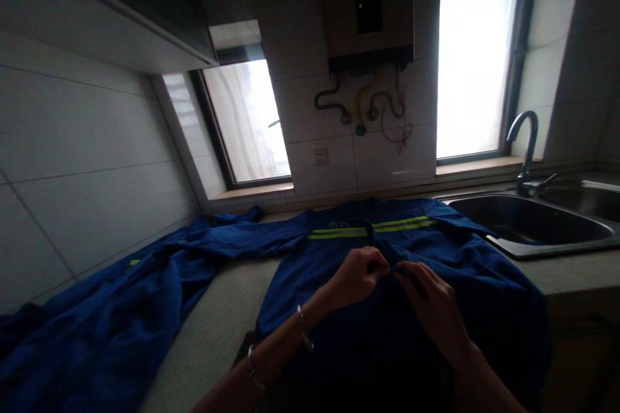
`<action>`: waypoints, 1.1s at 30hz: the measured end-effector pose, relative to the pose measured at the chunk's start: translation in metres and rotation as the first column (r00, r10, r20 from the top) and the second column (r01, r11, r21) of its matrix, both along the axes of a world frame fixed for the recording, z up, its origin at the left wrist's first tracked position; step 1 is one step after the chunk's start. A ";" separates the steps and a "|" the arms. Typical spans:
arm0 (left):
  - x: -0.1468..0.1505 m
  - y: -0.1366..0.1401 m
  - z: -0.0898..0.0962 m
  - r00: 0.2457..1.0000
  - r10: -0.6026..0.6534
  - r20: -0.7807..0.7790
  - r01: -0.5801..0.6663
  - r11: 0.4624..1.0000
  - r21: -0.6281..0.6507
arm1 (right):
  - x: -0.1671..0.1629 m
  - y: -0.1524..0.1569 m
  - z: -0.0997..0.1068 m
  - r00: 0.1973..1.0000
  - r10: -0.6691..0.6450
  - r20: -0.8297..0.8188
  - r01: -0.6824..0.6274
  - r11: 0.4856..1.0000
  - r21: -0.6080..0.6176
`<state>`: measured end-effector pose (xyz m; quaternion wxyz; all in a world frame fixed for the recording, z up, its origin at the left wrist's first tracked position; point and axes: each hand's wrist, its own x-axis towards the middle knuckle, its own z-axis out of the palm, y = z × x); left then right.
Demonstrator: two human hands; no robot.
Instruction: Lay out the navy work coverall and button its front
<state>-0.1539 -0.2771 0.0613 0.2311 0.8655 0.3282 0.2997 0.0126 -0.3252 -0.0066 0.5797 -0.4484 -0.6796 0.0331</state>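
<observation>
A blue work jacket [339, 245] with yellow-green reflective stripes lies spread flat on the countertop [217, 316], collar toward the wall. My left hand [356, 277] pinches the front opening of the jacket at its middle. My right hand [429, 300] pinches the same front edge right beside it, fingertips almost touching the left hand's. One sleeve stretches left toward the wall. A second blue garment [97, 322] lies crumpled at the left of the counter. Two bracelets sit on my left wrist.
A steel sink [533, 226] with a curved faucet [526, 155] is at the right. Two bright windows and a wall-mounted water heater [368, 6] with hoses face me. Tiled wall and an overhead cabinet stand at the left.
</observation>
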 end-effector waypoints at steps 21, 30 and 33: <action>0.003 -0.012 0.005 0.970 0.103 -0.221 -0.026 0.945 0.325 | -0.008 0.014 -0.014 0.812 0.193 -0.551 -0.382 0.890 -0.251; -0.018 0.006 0.011 0.978 -0.206 -0.035 0.182 0.923 -0.338 | -0.004 0.002 -0.009 0.953 0.280 -0.119 -0.284 0.959 -0.022; -0.018 0.014 0.004 0.975 -0.222 -0.003 0.196 0.866 -0.460 | -0.001 0.002 -0.014 0.957 0.274 -0.092 -0.276 0.961 -0.005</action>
